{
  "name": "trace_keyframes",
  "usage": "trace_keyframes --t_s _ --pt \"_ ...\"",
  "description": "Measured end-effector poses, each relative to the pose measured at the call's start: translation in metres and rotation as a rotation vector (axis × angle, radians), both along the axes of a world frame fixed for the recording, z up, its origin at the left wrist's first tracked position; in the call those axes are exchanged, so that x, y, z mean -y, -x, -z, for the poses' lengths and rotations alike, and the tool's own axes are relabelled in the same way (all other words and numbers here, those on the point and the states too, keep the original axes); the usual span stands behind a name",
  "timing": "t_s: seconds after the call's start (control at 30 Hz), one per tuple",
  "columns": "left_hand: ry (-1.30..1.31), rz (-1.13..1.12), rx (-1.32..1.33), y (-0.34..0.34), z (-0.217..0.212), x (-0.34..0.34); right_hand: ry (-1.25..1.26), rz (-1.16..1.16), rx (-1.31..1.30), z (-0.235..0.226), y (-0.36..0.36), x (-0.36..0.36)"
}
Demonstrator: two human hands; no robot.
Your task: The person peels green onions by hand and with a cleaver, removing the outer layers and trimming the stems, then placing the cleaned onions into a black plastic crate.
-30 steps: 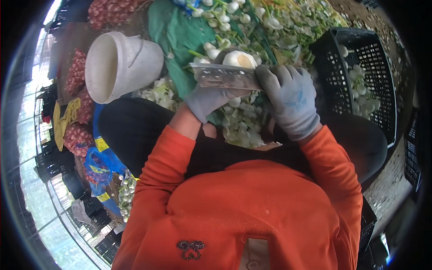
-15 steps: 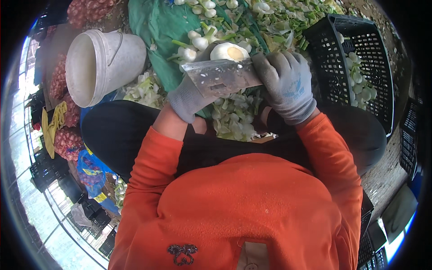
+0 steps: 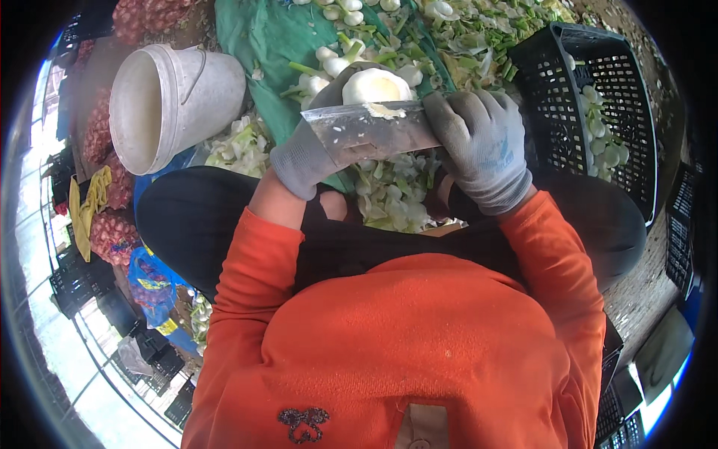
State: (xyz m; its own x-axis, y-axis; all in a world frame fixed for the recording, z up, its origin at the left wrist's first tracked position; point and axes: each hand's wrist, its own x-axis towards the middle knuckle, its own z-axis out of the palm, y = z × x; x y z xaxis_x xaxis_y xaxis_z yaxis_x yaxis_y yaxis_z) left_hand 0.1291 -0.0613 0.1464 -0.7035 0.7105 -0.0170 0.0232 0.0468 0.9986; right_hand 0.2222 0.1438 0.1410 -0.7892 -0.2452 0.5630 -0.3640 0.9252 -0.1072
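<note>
Both my hands wear grey work gloves. My left hand [image 3: 303, 157] is closed round a large white garlic bulb [image 3: 376, 85], cupping it from behind and from the left. My right hand [image 3: 485, 146] grips a wide-bladed cleaver [image 3: 366, 133] at its right end; the handle is hidden in the fist. The blade lies crosswise in front of the bulb with its upper edge against it. A pale thin slice [image 3: 385, 111] sits on the blade at that edge, and small white bits stick to the metal. Beyond my left hand lie more white bulbs with green stems [image 3: 351, 51].
A white bucket [image 3: 202, 86] lies tipped at left on green sheeting [image 3: 262, 30]. On the right a black slatted crate [image 3: 542, 97] contains trimmed bulbs [image 3: 598, 135]. Peelings [image 3: 396, 187] cover the ground between my legs and at the back. Mesh sacks [image 3: 112, 238] stand far left.
The blade has cut across the bulb's tan root end, leaving a whiter face and a pale slice on the blade. The cleaver and right hand have shifted slightly right.
</note>
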Motion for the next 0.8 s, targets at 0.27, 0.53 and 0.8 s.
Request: trace_keyframes --t_s 0.27,0.53,0.8 --pt "0.091 0.093 0.23 -0.003 -0.029 -0.012 -0.09 0.085 -0.081 0.018 0.012 -0.029" --pt "0.05 0.066 0.348 0.003 -0.031 -0.001 0.086 0.084 0.003 -0.007 0.001 -0.019" --pt "0.336 -0.186 -0.028 0.053 0.035 0.012 1.248 0.308 0.369 -0.004 0.013 -0.049"
